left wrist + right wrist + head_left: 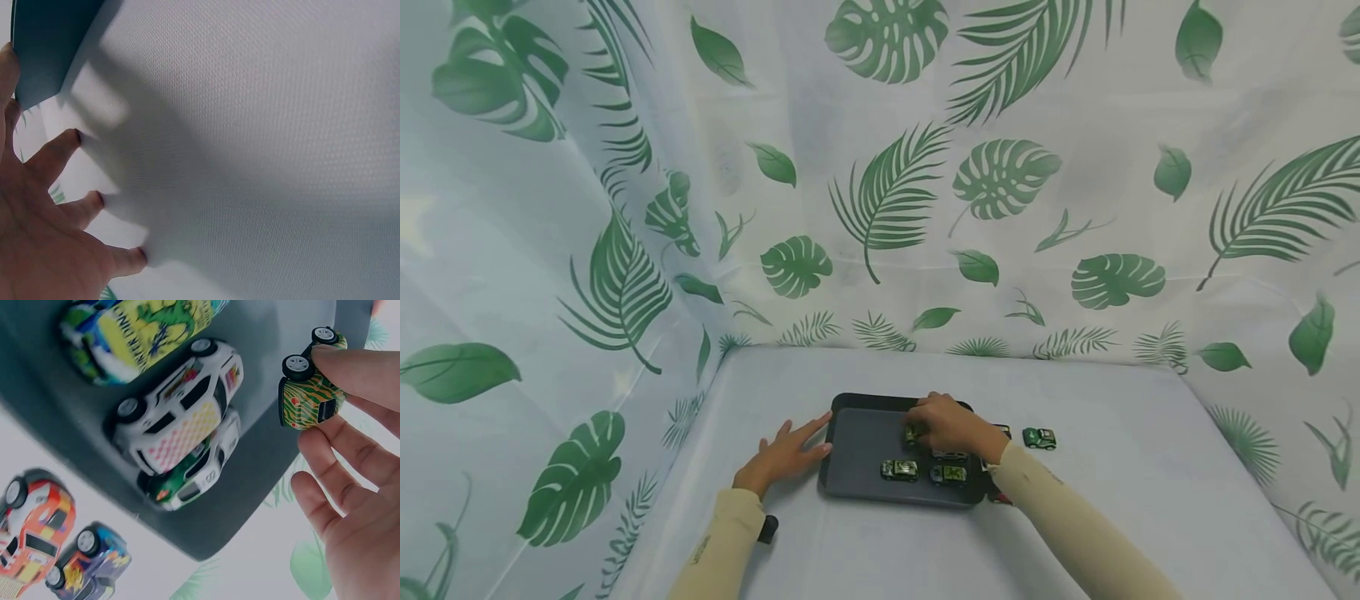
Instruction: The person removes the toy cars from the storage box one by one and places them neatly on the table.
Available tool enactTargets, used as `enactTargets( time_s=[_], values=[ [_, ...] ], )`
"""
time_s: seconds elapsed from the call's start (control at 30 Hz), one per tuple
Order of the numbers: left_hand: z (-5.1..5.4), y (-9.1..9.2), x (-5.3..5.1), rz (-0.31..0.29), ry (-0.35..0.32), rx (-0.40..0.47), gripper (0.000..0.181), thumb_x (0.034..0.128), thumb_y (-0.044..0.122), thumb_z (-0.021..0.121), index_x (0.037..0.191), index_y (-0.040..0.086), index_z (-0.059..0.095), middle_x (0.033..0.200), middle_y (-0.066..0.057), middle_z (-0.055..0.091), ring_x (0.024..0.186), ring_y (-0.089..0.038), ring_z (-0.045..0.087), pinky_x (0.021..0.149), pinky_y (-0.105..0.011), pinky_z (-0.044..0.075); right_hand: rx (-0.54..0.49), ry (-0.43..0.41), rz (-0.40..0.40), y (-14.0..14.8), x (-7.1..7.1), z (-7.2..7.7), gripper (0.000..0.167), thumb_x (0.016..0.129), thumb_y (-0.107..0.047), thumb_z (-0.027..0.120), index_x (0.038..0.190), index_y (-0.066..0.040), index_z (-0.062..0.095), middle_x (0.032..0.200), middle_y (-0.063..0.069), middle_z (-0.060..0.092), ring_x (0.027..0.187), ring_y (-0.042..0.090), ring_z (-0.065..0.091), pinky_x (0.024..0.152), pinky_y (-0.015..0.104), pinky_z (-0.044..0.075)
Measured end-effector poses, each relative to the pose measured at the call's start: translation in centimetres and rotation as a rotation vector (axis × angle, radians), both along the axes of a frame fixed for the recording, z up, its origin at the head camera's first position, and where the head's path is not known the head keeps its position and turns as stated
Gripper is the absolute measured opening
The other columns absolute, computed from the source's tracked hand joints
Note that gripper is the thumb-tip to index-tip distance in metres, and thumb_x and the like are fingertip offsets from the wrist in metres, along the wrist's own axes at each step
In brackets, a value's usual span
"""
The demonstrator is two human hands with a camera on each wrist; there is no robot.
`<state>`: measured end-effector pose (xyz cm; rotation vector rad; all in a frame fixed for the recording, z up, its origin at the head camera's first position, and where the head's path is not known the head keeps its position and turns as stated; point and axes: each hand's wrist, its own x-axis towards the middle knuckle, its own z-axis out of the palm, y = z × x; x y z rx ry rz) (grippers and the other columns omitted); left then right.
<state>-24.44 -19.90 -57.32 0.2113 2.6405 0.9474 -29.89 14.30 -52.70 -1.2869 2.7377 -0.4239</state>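
Observation:
A dark grey tray [857,454] lies on the white table with several toy cars in it. Over the tray's right part, my right hand [951,423] pinches a green and orange striped toy car [309,400] between thumb and fingers. In the right wrist view a white car with a checkered roof [184,409] and a yellow and blue car [150,331] are in the tray near that hand. My left hand [786,457], fingers spread, touches the tray's left edge, with some fingertips on the table.
A green car [1040,438] stands on the table right of the tray. An orange car [40,531] and a purple-blue car [94,559] are outside the tray's edge. A small black object [768,529] lies by the left sleeve. Leaf-patterned curtains [925,208] surround the table.

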Motion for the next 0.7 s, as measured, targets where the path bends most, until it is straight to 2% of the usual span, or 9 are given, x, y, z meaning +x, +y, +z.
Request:
enactTargets(
  time_s=[0.23,0.37,0.7],
  values=[
    [0.1,0.1,0.1,0.002,0.002,-0.012,0.065,0.1085,0.05,0.061,0.168,0.032,0.041,0.171,-0.008,0.038,0.16,-0.051,0.011,0.116,-0.084,0.003,-0.011,0.018,-0.031,1.5,-0.1,0.0,0.031,0.088,-0.004,0.085,0.119,-0.004,0.08,0.11,0.007,0.076,0.101,0.028,0.065,0.092,0.054,0.053],
    [0.3,0.2,0.1,0.0,0.013,-0.014,0.065,0.1089,0.049,0.061,0.168,0.029,0.041,0.171,-0.01,0.039,0.16,-0.052,0.011,0.116,-0.084,0.003,-0.021,0.009,-0.047,2.1,0.2,0.6,0.031,0.087,-0.003,0.085,0.118,-0.003,0.08,0.107,0.006,0.075,0.097,0.026,0.063,0.089,0.053,0.053],
    [0.6,0.2,0.4,-0.01,0.02,0.023,0.066,0.1082,0.053,0.06,0.168,0.031,0.041,0.171,-0.012,0.037,0.159,-0.055,0.01,0.115,-0.084,0.0,-0.019,0.019,-0.082,4.3,0.7,1.0,0.033,0.086,-0.003,0.086,0.119,-0.004,0.08,0.106,0.005,0.074,0.097,0.026,0.063,0.088,0.055,0.052]
  ],
)
